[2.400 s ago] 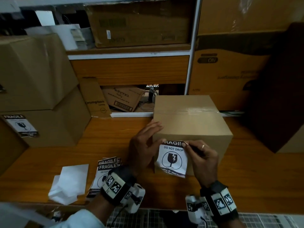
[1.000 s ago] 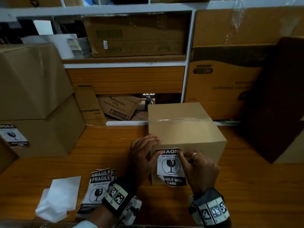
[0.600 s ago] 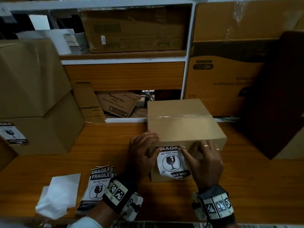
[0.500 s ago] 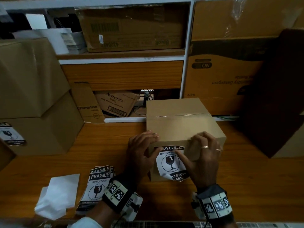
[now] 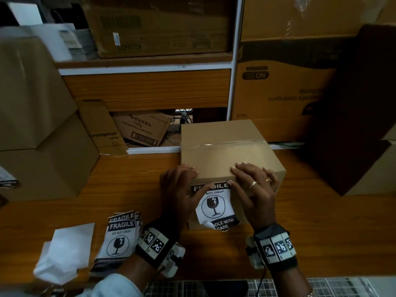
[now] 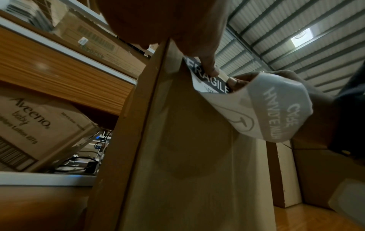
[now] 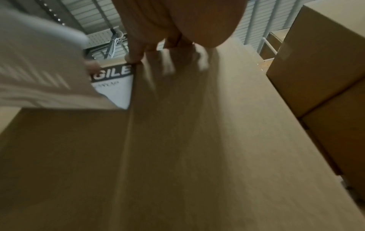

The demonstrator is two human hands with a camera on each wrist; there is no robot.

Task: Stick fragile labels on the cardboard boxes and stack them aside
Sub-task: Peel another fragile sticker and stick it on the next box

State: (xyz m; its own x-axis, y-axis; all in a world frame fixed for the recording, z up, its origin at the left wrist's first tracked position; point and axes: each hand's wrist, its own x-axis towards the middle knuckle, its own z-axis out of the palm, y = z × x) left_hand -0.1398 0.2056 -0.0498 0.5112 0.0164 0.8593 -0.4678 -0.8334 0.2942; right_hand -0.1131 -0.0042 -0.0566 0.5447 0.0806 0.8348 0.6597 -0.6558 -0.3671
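Note:
A taped cardboard box stands on the wooden counter. A black-and-white fragile label hangs on its front face. The top band lies against the cardboard, while the lower part curls away. My left hand rests its fingers over the box's top left edge, and its thumb presses the label's top band. My right hand lies flat on the box top, its thumb at the label's top right corner. Neither hand grips anything.
A stack of spare fragile labels and white backing sheets lie at the counter's front left. Two stacked boxes stand at the left, the lower one labelled. Shelves with cartons rise behind, and large cartons stand at the right.
My right hand let go of the label's corner and spread flat over the box top. The label's top band went onto the box front. My left hand stayed at the left edge.

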